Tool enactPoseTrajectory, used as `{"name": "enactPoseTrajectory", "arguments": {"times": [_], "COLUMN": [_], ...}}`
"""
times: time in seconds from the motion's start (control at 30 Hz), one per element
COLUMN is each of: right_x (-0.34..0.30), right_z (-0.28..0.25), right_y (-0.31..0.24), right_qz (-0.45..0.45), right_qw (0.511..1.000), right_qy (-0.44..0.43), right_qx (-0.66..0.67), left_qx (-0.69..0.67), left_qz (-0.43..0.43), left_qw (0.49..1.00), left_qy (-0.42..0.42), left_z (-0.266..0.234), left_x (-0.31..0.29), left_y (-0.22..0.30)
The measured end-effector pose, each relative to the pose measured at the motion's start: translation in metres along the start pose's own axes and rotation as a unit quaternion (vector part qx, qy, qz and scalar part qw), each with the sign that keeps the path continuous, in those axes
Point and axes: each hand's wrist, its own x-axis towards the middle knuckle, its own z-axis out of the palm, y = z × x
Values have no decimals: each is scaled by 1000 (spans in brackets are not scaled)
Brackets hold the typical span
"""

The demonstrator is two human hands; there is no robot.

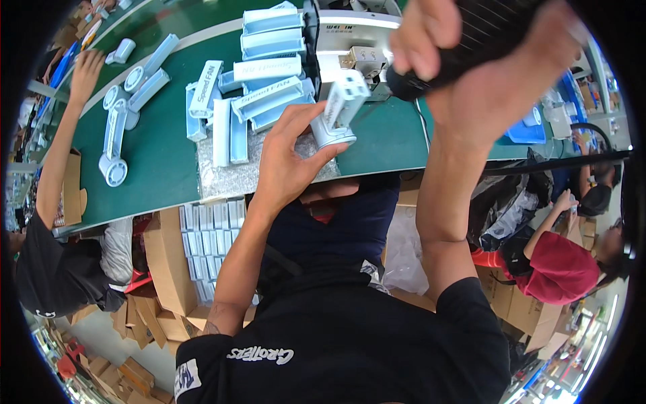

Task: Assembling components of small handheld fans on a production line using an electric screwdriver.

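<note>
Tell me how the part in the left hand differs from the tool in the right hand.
The part is pale blue-grey; the tool is black. The part leans slightly from upright; the tool slants down leftward. The tool looks bigger than the part, though it may be nearer the camera. Both are gripped: part in the left hand, tool in the right hand.
</note>
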Motion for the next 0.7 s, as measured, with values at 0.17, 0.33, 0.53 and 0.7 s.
{"name": "enactPoseTrajectory", "arguments": {"times": [0.17,0.33,0.53,0.7], "right_x": [8,15,13,9], "right_z": [-18,-23,-26,-10], "right_y": [8,52,57,31], "right_qz": [-15,-63,-51,4], "right_qw": [999,995,996,995], "right_qy": [22,28,19,58], "right_qx": [-21,-76,-68,-83], "left_qx": [8,-5,-11,-7], "left_qz": [-11,-5,-13,-17], "left_qw": [1000,1000,1000,1000], "left_qy": [25,29,23,16], "left_z": [3,3,1,0], "left_x": [-1,-3,-1,-1], "left_y": [-4,-7,-4,-6]}}
